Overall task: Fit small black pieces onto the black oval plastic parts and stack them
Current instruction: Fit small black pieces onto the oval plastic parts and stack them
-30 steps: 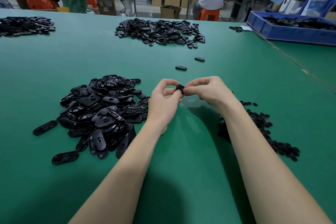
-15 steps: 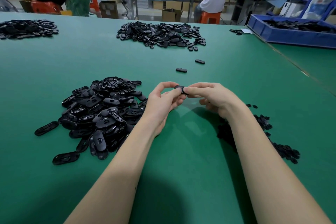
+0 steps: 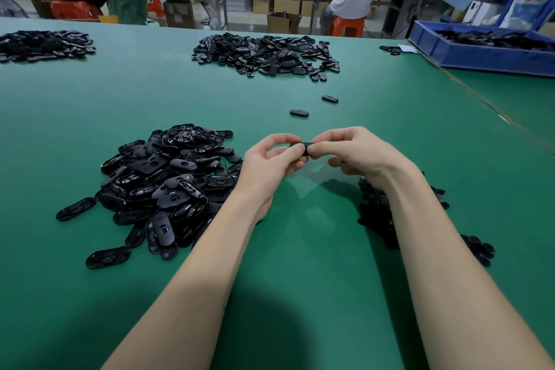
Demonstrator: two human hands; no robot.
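since the earlier frame both hands have drawn closer, left hand (image 3: pixel 270 162) and right hand (image 3: pixel 357 153) pinching one oval part (image 3: pixel 304 148) above the green table (image 3: pixel 300 249), apparently mid-fitting; next it likely needs pressing home, then stacking beyond near the two loose parts (image 3: pixel 299 112).

On the table (image 3: pixel 90 105), the near pile (image 3: pixel 168 186) of oval parts is the landmark: just right of it the left hand (image 3: pixel 270 165) and right hand (image 3: pixel 357 153) meet above the table, holding one oval part (image 3: pixel 304 148) between them. Further right of the pile, partly hidden under the right forearm, lie the small pieces (image 3: pixel 477 249). Behind the pile lie two loose parts (image 3: pixel 299 112), a far pile (image 3: pixel 267 54) behind those, another pile (image 3: pixel 45 45) behind and to its left, and a tray (image 3: pixel 480 54) far behind and to its right.
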